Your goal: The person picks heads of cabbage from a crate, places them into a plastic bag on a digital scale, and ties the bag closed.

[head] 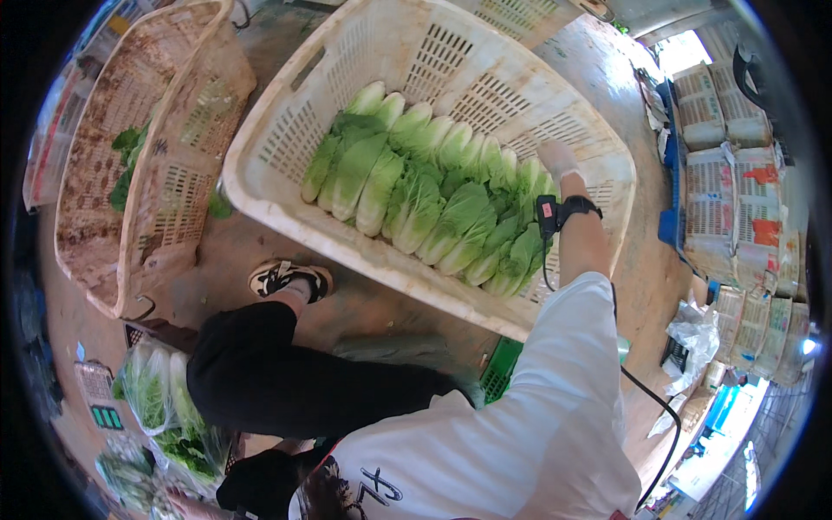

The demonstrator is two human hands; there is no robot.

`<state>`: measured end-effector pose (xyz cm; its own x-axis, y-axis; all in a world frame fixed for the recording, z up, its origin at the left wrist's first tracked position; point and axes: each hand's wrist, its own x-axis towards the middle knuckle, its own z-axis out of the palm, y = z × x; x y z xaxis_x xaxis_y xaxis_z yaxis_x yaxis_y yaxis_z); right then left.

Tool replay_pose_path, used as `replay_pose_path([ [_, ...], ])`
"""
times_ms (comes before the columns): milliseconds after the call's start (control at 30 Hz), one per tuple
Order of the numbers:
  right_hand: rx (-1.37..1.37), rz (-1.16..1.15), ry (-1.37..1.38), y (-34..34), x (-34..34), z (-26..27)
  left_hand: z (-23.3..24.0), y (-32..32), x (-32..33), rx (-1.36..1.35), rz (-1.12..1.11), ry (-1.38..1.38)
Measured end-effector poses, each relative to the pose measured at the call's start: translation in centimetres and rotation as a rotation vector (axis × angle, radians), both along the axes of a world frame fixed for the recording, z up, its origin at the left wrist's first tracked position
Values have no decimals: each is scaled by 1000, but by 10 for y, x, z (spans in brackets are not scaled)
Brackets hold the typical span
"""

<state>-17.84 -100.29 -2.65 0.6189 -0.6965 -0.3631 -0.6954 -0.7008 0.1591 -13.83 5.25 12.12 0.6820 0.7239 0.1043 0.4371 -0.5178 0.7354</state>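
My right hand (559, 159), in a pale glove with a black device strapped at the wrist, is over the right end of a large white plastic crate (286, 224), beside the Chinese cabbages (448, 214). These lie side by side in rows inside the crate. Its fingers are blurred, so its grip cannot be made out. At the bottom left edge, my left hand (185, 504) is partly visible, next to a clear plastic bag of cabbages (162, 390); whether it holds the bag is unclear.
A dirty crate (123, 260) with leafy scraps stands at the left, a metal hook beside it. A green crate (500, 367) is beneath the white one's near side. Stacked crates (705, 195) stand at the right. A black cable (656, 396) trails from my right side.
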Motion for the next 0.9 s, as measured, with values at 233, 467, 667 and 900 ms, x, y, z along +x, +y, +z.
replay_pose_path([
  [233,114,-410,-96,-40,-71,-59,-1,-9,-7,-105,66,70],
  [467,-5,-663,-186,-8,-55,-93,-10,-15,18,-193,57,149],
  [667,-377,-734,-43,62,4,-74,5,-5,-2,-243,109,156],
  [900,61,-473,147,9,-28,-62,-3,18,-10,-284,10,265],
])
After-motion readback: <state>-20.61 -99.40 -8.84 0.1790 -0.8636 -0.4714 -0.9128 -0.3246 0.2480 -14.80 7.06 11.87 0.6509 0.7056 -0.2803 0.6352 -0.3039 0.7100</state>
